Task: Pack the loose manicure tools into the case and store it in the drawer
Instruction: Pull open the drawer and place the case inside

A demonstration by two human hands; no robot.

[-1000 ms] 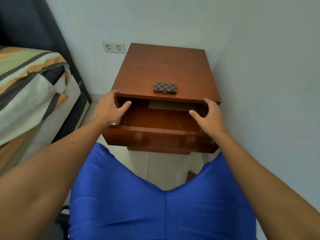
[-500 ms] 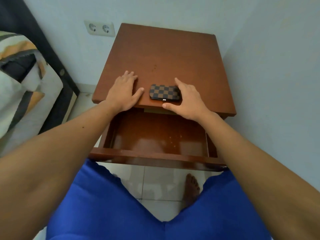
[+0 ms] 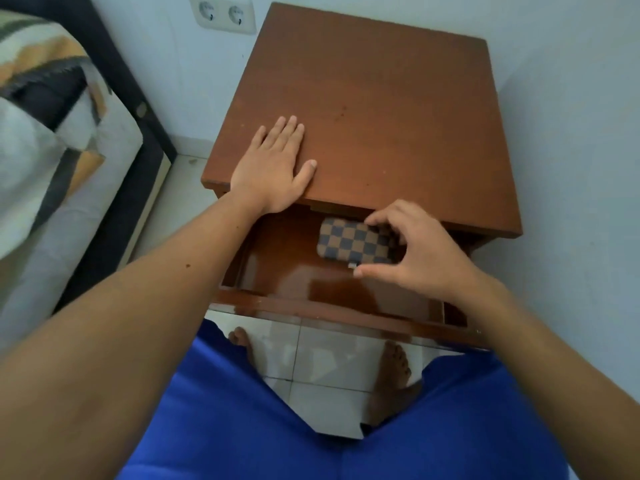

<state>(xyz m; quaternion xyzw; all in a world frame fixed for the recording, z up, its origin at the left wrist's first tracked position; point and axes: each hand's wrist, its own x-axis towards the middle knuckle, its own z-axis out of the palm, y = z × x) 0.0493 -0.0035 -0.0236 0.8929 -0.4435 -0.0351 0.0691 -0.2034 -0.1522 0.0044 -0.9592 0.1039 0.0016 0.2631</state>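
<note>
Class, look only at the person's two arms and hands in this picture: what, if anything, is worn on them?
Nothing shows on them. Both forearms are bare as far up as the frame reaches, with no sleeve in view. The left hand and the right hand carry no glove, ring, watch or bracelet that can be seen. The left forearm has a small dark spot.

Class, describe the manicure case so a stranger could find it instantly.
Start at the brown wooden nightstand in the corner and look into its open drawer. Under the right hand sits the manicure case, the only item there, a small pouch checkered brown and dark.
</note>
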